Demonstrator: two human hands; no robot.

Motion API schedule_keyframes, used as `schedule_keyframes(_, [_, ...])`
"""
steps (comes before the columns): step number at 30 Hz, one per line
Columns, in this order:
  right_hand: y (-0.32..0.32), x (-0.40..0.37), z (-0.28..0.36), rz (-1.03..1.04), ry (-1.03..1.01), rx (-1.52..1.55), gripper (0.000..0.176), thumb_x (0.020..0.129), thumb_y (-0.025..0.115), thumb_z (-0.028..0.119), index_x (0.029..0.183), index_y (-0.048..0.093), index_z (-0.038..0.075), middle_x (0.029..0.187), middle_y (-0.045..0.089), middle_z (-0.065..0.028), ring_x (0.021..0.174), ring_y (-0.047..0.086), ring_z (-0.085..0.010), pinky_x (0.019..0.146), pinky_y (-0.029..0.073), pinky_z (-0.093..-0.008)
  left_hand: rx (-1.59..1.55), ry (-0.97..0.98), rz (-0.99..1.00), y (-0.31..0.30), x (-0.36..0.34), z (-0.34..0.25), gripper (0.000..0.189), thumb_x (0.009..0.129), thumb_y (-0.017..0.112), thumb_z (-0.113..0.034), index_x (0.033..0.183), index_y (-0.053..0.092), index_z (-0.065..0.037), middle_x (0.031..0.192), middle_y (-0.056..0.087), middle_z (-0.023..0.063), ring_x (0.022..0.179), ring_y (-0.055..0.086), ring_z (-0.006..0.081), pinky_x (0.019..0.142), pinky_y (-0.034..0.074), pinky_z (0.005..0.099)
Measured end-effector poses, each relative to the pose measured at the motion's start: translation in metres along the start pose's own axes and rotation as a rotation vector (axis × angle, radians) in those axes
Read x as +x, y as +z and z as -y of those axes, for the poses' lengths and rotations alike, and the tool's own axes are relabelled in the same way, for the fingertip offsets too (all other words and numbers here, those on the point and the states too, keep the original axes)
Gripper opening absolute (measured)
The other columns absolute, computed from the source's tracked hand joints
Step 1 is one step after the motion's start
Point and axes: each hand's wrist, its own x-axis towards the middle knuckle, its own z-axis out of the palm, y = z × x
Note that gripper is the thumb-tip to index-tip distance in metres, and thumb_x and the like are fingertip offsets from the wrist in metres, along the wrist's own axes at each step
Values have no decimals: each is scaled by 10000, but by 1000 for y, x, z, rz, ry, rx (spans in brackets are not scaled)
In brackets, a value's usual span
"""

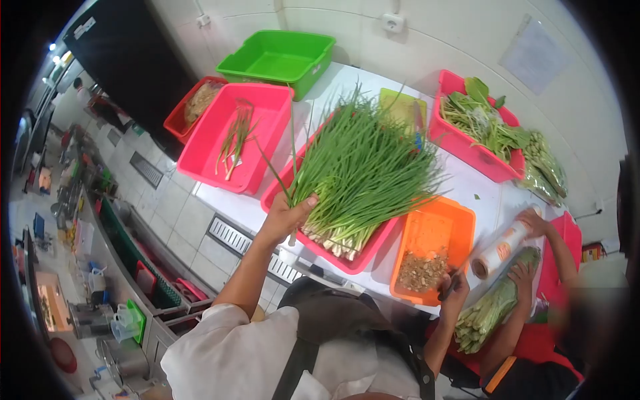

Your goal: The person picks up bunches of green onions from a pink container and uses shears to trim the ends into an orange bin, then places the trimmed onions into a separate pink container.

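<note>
My left hand is closed round a few green onion stalks, at the left edge of a big heap of green onions in a pink tray. The white roots in the heap point toward me. My right hand is closed on a small dark object, perhaps a knife handle, beside the front right corner of an orange tray. Brown scraps lie in that tray. At the left, another pink tray holds a few thin green onions.
At the right a co-worker's hands touch a wrapped green bundle and a plastic film roll. Behind are a green tub, a yellow-green board and a pink bin of leafy greens. Floor drains lie at the left.
</note>
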Motion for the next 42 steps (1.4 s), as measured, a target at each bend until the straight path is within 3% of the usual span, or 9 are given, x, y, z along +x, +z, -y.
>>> schedule_keyframes(13, [14, -28, -10, 14, 79, 77, 325, 914, 664, 43, 1211, 561, -41, 800, 574, -17, 637, 612, -101, 543, 487, -230, -304, -82, 48, 13, 27, 5, 216, 963, 633, -252, 1068, 563, -77, 653, 377, -47, 468, 318, 47, 427, 232, 213])
schedule_keyframes(16, [7, -28, -12, 15, 83, -20, 352, 921, 667, 65, 1238, 555, -41, 820, 574, -18, 644, 606, -101, 556, 488, -234, -103, -29, -278, 19, 28, -20, 230, 949, 648, -261, 1061, 565, -77, 655, 401, -54, 469, 324, 42, 423, 239, 205])
schedule_keyframes(18, [3, -27, -12, -14, 88, -72, 365, 924, 667, 77, 1252, 553, -37, 820, 571, -15, 646, 601, -100, 557, 485, -235, 33, -10, -173, -36, 37, -25, 270, 934, 664, -261, 1101, 570, -70, 656, 426, -56, 479, 332, 38, 420, 250, 203])
schedule_keyframes(24, [-4, -20, -16, -10, 94, -97, 407, 916, 687, 102, 1275, 550, -31, 777, 581, -16, 625, 598, -96, 554, 476, -232, 469, 239, -385, -140, 79, -103, 306, 924, 684, -224, 1128, 581, -19, 725, 555, -9, 625, 513, 67, 570, 419, 223])
schedule_keyframes(26, [-4, -17, -13, 16, 106, -116, 416, 913, 695, 108, 1276, 549, -32, 786, 587, -19, 637, 597, -95, 562, 478, -233, 1038, 694, -797, -196, 101, -89, 293, 931, 675, -189, 1125, 573, 5, 785, 589, 17, 706, 558, 97, 651, 463, 252])
schedule_keyframes(28, [0, -17, -5, 22, 118, -150, 424, 910, 697, 104, 1281, 545, -34, 800, 596, -25, 659, 597, -93, 578, 482, -234, 1188, 861, -873, -182, 102, -86, 322, 933, 678, -183, 1162, 566, 14, 897, 625, 50, 816, 594, 123, 737, 488, 269])
schedule_keyframes(30, [3, -19, -1, 29, 136, -152, 426, 909, 697, 95, 1284, 541, -34, 814, 605, -29, 681, 598, -91, 598, 488, -235, 927, 697, -644, -135, 72, -67, 396, 932, 694, -206, 1238, 562, 7, 1060, 662, 90, 954, 621, 145, 828, 494, 277])
schedule_keyframes(34, [6, -22, -7, 49, 139, -112, 425, 913, 693, 97, 1285, 535, -35, 790, 594, -11, 654, 584, -87, 563, 446, -226, 934, 124, 93, -56, 29, 0, 204, 902, 696, -120, 1085, 689, -29, 945, 724, 67, 788, 632, 128, 715, 505, 288])
schedule_keyframes(42, [3, -21, -15, 106, 147, -67, 415, 910, 676, 23, 1295, 532, -33, 857, 615, -23, 757, 585, -72, 676, 497, -223, 1249, 142, 196, 16, 12, 24, 251, 790, 778, -162, 996, 702, -41, 836, 668, 100, 765, 657, 242, 688, 514, 353])
